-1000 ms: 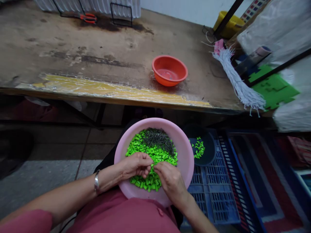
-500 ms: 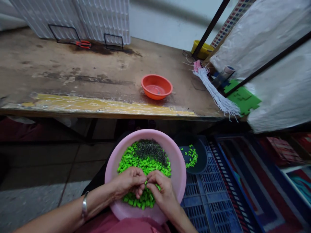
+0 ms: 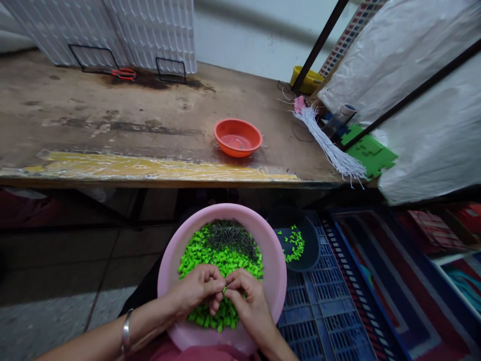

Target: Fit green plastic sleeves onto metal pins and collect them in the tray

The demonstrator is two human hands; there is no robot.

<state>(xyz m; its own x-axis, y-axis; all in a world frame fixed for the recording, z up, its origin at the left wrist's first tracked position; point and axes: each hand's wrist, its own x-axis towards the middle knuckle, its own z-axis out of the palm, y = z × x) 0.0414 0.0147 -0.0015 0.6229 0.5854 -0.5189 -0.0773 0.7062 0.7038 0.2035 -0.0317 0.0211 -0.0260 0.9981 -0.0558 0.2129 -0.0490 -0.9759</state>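
My left hand [image 3: 202, 292] and my right hand [image 3: 246, 296] meet fingertip to fingertip over a pink basin [image 3: 273, 281]. A small green plastic piece [image 3: 224, 289] shows at the left fingertips, which are pinched closed. The right thumb and forefinger are also pinched, right beside that piece; whatever lies between them is too small to make out. Below and around the hands, many short green pieces [image 3: 229, 258] fill the basin. Thin dark metal pins [image 3: 231, 235] lie heaped on their far side.
On the right, a dark bowl [image 3: 313, 245] with scattered green pieces rests on a blue plastic crate [image 3: 311, 306]. The wooden table [image 3: 158, 113] ahead bears an orange bowl [image 3: 238, 145], red-handled scissors [image 3: 125, 74] and a bundle of white cords [image 3: 328, 140]. Striped fabric [image 3: 394, 271] lies farther right.
The view has shifted slightly, so the table and its things sit a little lower and farther left. Both hands keep their pinch over the basin, with the green piece still at the fingertips.
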